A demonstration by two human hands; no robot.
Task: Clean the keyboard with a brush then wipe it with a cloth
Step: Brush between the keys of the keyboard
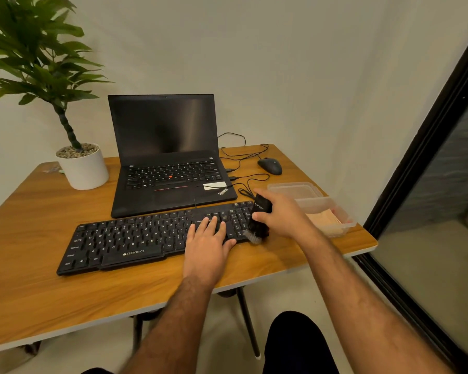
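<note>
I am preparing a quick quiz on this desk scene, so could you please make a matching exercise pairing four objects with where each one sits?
Things:
1. brush
2. mouse
3. potted plant
4. folded cloth

Places:
A. inside the clear plastic container
B. far left of the table
C. held in the right hand at the keyboard's right end
D. right of the laptop, near the table's far edge

Pairs: 1-C, 2-D, 3-B, 4-A

Two bare forearms are seen entering from the lower edge, both uncovered to the frame border; no sleeve, watch or ring is visible. The left hand (pixel 206 245) and right hand (pixel 283 213) are ungloved, with short nails. A knee in dark, plain fabric (pixel 295 344) is shown below, between the forearms.
</note>
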